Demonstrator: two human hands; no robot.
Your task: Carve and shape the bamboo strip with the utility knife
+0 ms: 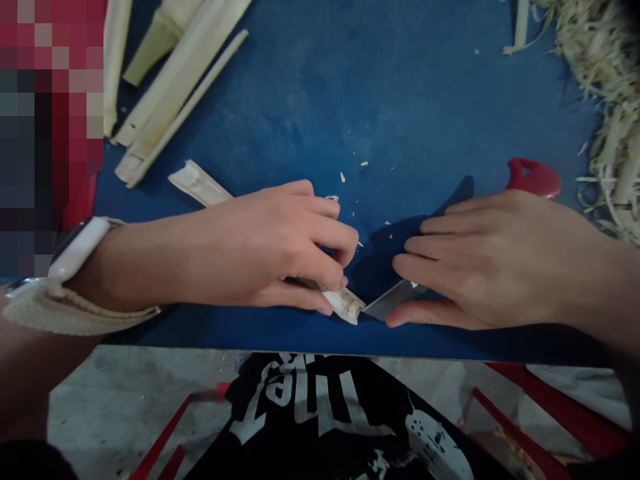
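My left hand (280, 247) is closed around a pale split stalk strip (200, 187) that lies slanted on the blue table (400, 100); the strip's near end (347, 307) sticks out below my fingers. My right hand (480, 260) is closed on a metal blade (393, 300), thumb under it and fingers curled over it. The blade's tip touches the strip's near end, close to the table's front edge. A white watch (80, 247) is on my left wrist.
Several long pale stalk pieces (170, 73) lie at the back left. A heap of thin shavings (607, 87) fills the right side. A red plastic object (535, 177) sits behind my right hand. Small chips (363, 167) dot the table. A pixelated person is at far left.
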